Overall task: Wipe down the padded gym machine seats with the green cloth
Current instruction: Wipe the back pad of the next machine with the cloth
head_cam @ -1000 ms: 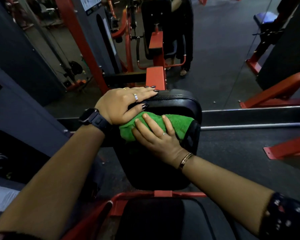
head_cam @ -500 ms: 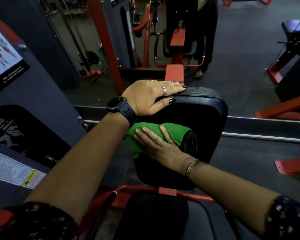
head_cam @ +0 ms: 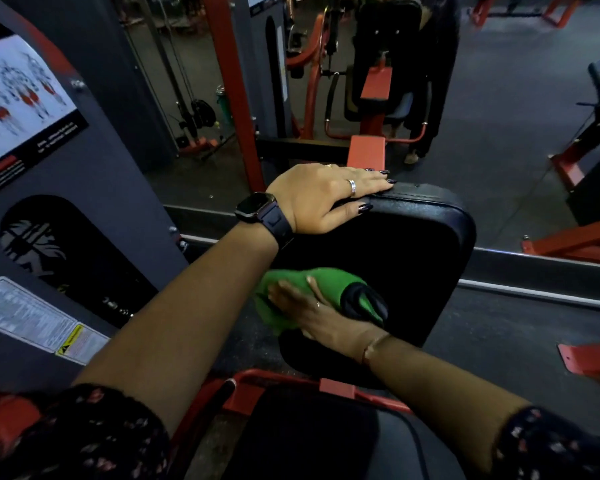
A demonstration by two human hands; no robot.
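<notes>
A black padded backrest (head_cam: 416,258) of a gym machine stands in front of me. My left hand (head_cam: 326,199) grips its top left corner, fingers over the edge, a dark watch on the wrist. My right hand (head_cam: 305,310) presses the folded green cloth (head_cam: 326,282) flat against the lower left part of the pad. A second black pad, the seat (head_cam: 302,441), lies below inside a red frame (head_cam: 336,388).
A grey weight-stack housing (head_cam: 94,209) with an exercise chart and a warning sticker stands close on the left. A mirror wall behind reflects red machine frames and a standing person. Red frame feet (head_cam: 589,358) jut in on the right floor.
My right hand has slid the green cloth down the pad, from near the top to the lower left. My left hand kept its hold on the top corner. The view shifted right.
</notes>
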